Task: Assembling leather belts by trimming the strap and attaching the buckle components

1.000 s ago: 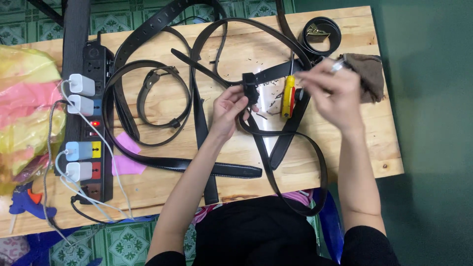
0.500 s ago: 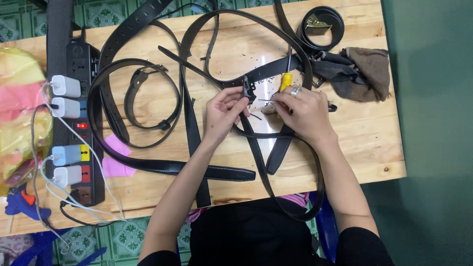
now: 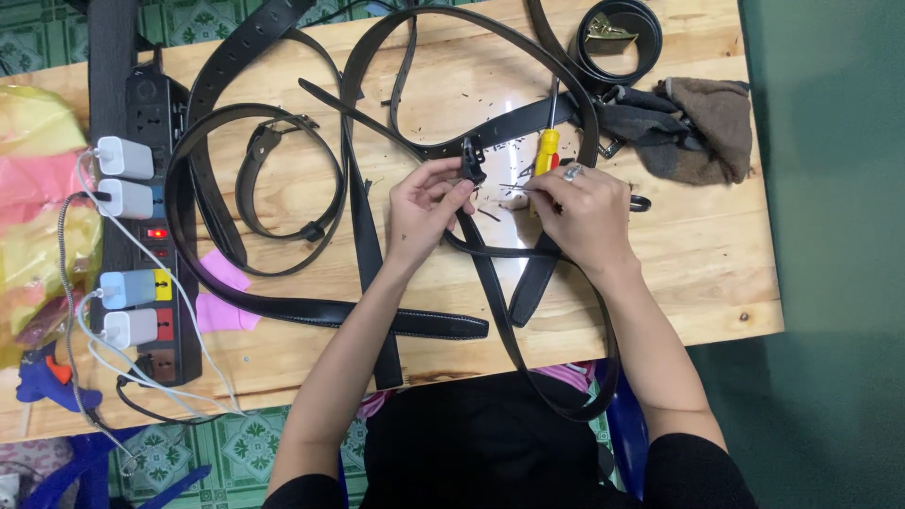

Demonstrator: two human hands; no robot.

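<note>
My left hand (image 3: 424,212) pinches the end of a black leather belt (image 3: 490,273) at its small black clasp (image 3: 469,160), held just above the wooden table (image 3: 698,273). From the right, my right hand (image 3: 586,212) holds a thin metal pin (image 3: 514,187) with its tip pointing at the clasp. A ring shows on one finger of that hand. A yellow-handled screwdriver (image 3: 546,149) lies on the table just beyond my right hand. The belt runs down between my forearms and loops off the table's near edge.
Several other black belts (image 3: 283,160) lie coiled across the table's left and back. A black power strip (image 3: 141,236) with white chargers runs along the left. A brown cloth (image 3: 707,127) and a rolled belt (image 3: 617,33) sit at the back right. Plastic bags (image 3: 38,217) lie far left.
My right hand has come down from the upper right and settled beside the clasp with the thin pin. My left hand has kept its hold on the belt end.
</note>
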